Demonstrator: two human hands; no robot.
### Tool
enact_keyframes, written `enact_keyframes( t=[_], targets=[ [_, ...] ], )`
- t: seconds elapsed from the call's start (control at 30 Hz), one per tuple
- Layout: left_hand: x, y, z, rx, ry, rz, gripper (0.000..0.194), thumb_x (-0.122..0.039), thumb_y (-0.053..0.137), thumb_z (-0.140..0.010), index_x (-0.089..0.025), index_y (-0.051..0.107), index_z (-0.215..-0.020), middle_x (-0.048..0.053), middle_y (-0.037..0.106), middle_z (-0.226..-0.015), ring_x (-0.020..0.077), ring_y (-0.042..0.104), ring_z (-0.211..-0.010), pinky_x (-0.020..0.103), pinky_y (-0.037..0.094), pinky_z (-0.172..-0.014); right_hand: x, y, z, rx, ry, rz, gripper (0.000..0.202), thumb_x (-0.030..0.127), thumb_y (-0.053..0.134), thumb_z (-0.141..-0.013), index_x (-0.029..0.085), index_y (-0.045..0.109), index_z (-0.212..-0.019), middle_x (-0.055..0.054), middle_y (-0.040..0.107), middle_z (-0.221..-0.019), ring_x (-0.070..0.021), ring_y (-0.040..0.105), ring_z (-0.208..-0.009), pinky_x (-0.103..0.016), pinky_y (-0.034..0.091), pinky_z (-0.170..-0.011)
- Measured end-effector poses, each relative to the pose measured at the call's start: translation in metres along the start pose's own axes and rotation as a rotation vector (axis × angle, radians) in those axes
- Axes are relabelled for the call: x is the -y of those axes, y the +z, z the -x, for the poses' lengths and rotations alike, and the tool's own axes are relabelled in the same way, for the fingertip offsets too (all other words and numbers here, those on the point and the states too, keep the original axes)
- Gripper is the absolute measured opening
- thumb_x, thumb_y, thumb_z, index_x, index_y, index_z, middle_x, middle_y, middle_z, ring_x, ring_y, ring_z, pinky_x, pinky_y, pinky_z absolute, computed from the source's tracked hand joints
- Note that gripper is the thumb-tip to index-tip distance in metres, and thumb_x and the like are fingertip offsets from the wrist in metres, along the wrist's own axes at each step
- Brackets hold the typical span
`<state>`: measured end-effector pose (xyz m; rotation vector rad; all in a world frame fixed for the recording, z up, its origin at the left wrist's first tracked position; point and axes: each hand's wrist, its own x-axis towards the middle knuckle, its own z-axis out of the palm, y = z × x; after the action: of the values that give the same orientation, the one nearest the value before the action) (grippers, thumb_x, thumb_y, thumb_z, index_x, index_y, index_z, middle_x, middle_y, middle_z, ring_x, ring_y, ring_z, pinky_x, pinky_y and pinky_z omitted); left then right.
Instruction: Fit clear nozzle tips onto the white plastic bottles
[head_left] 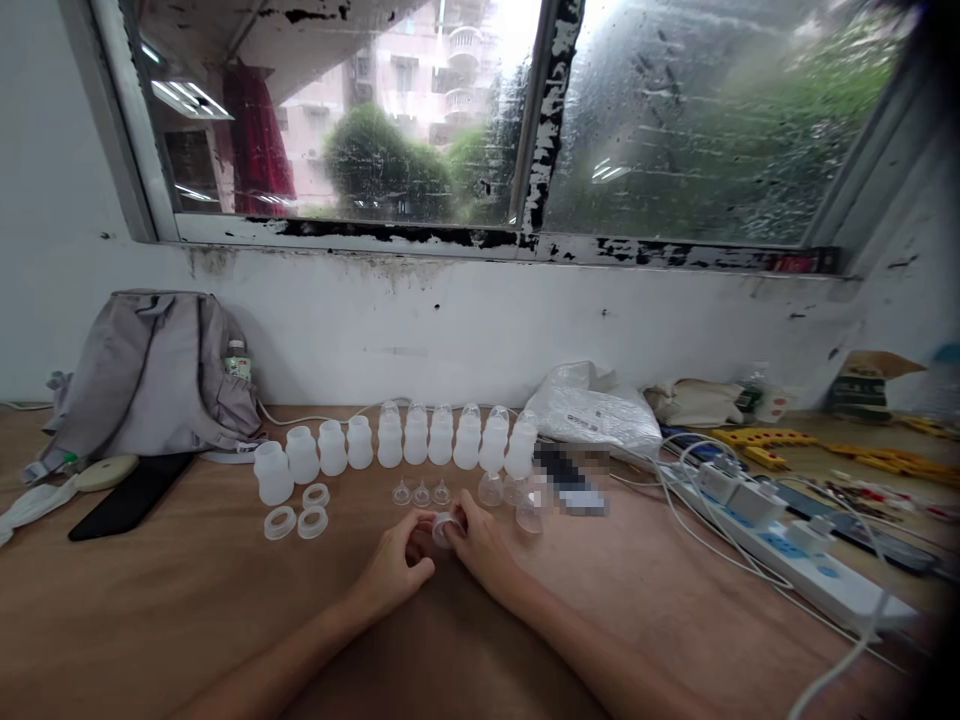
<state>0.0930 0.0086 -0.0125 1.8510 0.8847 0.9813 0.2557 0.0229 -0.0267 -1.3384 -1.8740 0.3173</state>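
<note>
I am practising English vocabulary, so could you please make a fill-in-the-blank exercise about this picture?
Of the standing white bottles, ____ lack clear caps.
To the left, ____ rings lie loose.
The power strip lies to the ____ of the right hand, which holds a ring-shaped piece.
Missing words: four; three; right.

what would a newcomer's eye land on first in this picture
Probably the row of white bottles stretching across the middle of the table. Just nearer, at the centre, the right hand holds a pale ring, with the left hand close beside it. Above, the wide window dominates the wall.
</note>
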Motion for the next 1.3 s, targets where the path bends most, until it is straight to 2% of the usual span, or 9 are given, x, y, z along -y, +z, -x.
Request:
enact_keyframes(
  t=[0.23,0.43,0.53,0.7,0.83,1.0,1.1,1.2,1.3],
  targets=[
    [-0.004,0.002,0.001,0.038,0.043,-0.071,0.046,-0.002,0.044,-0.058,-0.016,0.051,-0.102,0.002,0.06,-0.084,0.0121,0.055,-0.07,0.021,0.044,-0.06,-0.003,0.001,-0.003,-0.001,0.036,0.005,0.016,0.006,0.04,-0.064,0.02,0.039,-0.072,0.002,0.049,-0.066,-0.0129,0.047,-0.062,-0.022,0.033,-0.057],
    [-0.011,-0.007,-0.008,-0.016,0.114,-0.33,0.027,-0.015,0.044,-0.076,-0.019,0.053,-0.1,0.004,0.061,-0.091,0.0154,0.056,-0.08,0.026,0.045,-0.073,-0.002,-0.005,-0.006,-0.001,-0.008,-0.116,0.021,0.01,0.042,-0.066,0.02,0.048,-0.083,0.003,0.052,-0.066,-0.0123,0.048,-0.059,-0.022,0.035,-0.058],
    [-0.013,-0.033,-0.026,-0.204,0.159,-0.663,0.031,-0.022,0.043,-0.079,-0.02,0.049,-0.109,0.007,0.056,-0.104,0.0205,0.052,-0.094,0.033,0.041,-0.083,-0.001,-0.009,-0.007,-0.033,0.02,-0.171,0.024,0.011,0.04,-0.067,0.019,0.051,-0.086,0.001,0.057,-0.072,-0.0136,0.05,-0.063,-0.024,0.037,-0.061],
    [-0.012,-0.085,-0.064,-0.571,0.083,-1.182,0.045,-0.023,0.046,-0.076,-0.013,0.043,-0.12,0.016,0.047,-0.114,0.031,0.044,-0.103,0.044,0.036,-0.084,-0.006,-0.01,-0.008,-0.01,0.127,-0.296,0.04,0.007,0.036,-0.061,0.02,0.053,-0.093,0.003,0.055,-0.064,-0.0116,0.049,-0.051,-0.022,0.038,-0.051],
    [-0.006,-0.101,-0.077,-0.628,0.078,-1.344,0.035,-0.023,0.043,-0.078,-0.014,0.051,-0.112,0.016,0.045,-0.119,0.0317,0.04,-0.105,0.046,0.033,-0.083,-0.008,-0.009,-0.007,0.0,0.167,-0.406,0.043,0.006,0.033,-0.061,0.021,0.055,-0.094,0.006,0.047,-0.053,-0.0095,0.044,-0.042,-0.019,0.034,-0.043],
    [-0.001,-0.099,-0.075,-0.591,0.109,-1.354,0.022,-0.021,0.04,-0.08,-0.016,0.059,-0.091,0.013,0.05,-0.116,0.0303,0.041,-0.105,0.046,0.032,-0.084,-0.003,-0.012,-0.007,-0.017,0.205,-0.442,0.027,0.01,0.035,-0.069,0.02,0.055,-0.085,0.006,0.046,-0.051,-0.0091,0.044,-0.041,-0.019,0.034,-0.042],
    [-0.008,-0.098,-0.07,-0.65,0.171,-1.273,0.02,-0.021,0.04,-0.08,-0.015,0.056,-0.089,0.013,0.052,-0.112,0.0301,0.043,-0.103,0.045,0.032,-0.084,0.0,-0.013,-0.007,-0.022,0.225,-0.483,0.017,0.021,0.04,-0.077,0.02,0.054,-0.086,0.005,0.05,-0.055,-0.009,0.047,-0.042,-0.02,0.036,-0.043],
    [-0.019,-0.093,-0.061,-0.686,0.259,-1.111,0.016,-0.022,0.038,-0.08,-0.015,0.051,-0.087,0.013,0.052,-0.107,0.0273,0.045,-0.1,0.043,0.034,-0.086,0.001,-0.013,-0.007,0.041,0.219,-0.608,0.025,0.034,0.046,-0.079,0.02,0.053,-0.099,0.003,0.055,-0.06,-0.0104,0.051,-0.046,-0.02,0.036,-0.041],
    [-0.024,-0.081,-0.048,-0.579,0.34,-0.869,0.014,-0.02,0.033,-0.083,-0.017,0.046,-0.087,0.009,0.051,-0.102,0.0214,0.048,-0.098,0.036,0.037,-0.086,-0.002,-0.011,-0.008,0.102,0.257,-0.79,0.041,0.042,0.048,-0.078,0.019,0.048,-0.112,-0.002,0.06,-0.071,-0.0153,0.059,-0.06,-0.02,0.036,-0.039]
  ],
)
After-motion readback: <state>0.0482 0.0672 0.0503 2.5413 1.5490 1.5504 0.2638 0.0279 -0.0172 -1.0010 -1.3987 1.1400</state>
